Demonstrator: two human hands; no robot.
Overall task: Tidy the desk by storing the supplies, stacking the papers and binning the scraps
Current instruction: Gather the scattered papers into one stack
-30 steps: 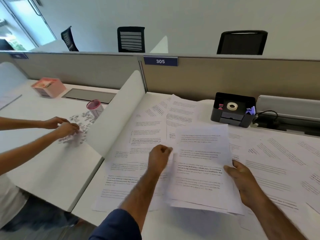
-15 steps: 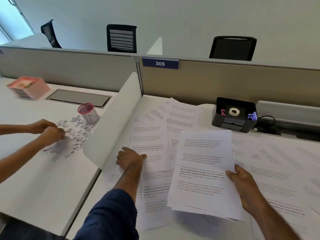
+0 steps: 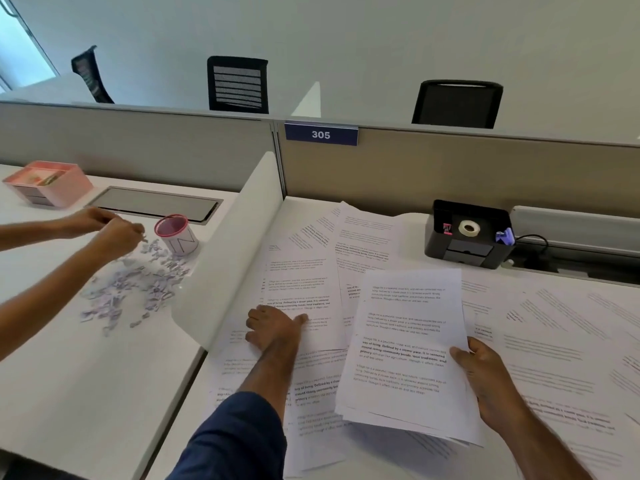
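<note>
Papers are being gathered: the right hand (image 3: 485, 379) grips the collected stack (image 3: 405, 348) by its right edge, thumb on top, just above the desk (image 3: 414, 232). The left hand (image 3: 273, 327), at the stack a second ago, has gone out leftward and now presses flat, fingers spread, on a loose sheet (image 3: 298, 292) beside the white divider (image 3: 235, 244). That sheet looks next for the stack, and many more lie fanned around. Farther back a black organiser (image 3: 467, 252) holds a tape roll (image 3: 469, 227). Over the divider, another person's hands (image 3: 117, 233) pick at scraps (image 3: 138, 289) near a pink-rimmed cup (image 3: 176, 233). Chairs (image 3: 457, 103) stand beyond the partition.
</note>
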